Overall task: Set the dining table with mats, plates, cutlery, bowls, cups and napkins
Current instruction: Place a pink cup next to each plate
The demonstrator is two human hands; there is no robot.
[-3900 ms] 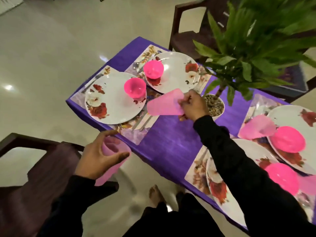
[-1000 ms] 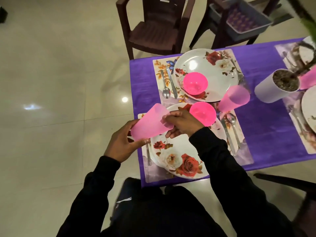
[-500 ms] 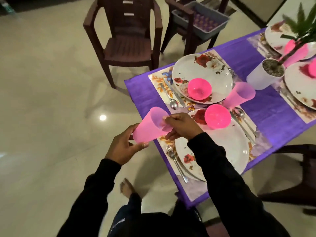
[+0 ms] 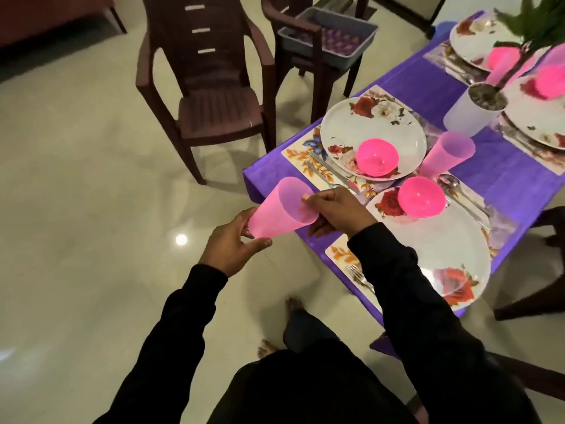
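A pink plastic cup (image 4: 279,211) is held tilted, mouth up and to the right, just off the table's near left corner. My left hand (image 4: 230,244) grips its base from below. My right hand (image 4: 337,212) pinches its rim. On the purple table (image 4: 501,175) two floral plates sit on mats: the near plate (image 4: 440,249) carries a pink bowl (image 4: 422,197), the far plate (image 4: 371,130) another pink bowl (image 4: 377,157). A second pink cup (image 4: 446,156) stands between the two settings. A fork (image 4: 362,278) lies left of the near plate.
Two brown plastic chairs stand behind the table: an unoccupied one (image 4: 208,87) and one holding a grey bin (image 4: 330,35). A white plant pot (image 4: 474,111) stands mid-table, with more plates (image 4: 477,41) and pink bowls beyond. A chair arm (image 4: 547,258) is at the right. My bare feet are on the tiled floor.
I have stepped around the table's corner, so the view has swung and the table has shifted right. Both hands have kept hold of the pink cup, which now hangs off the table's left corner.
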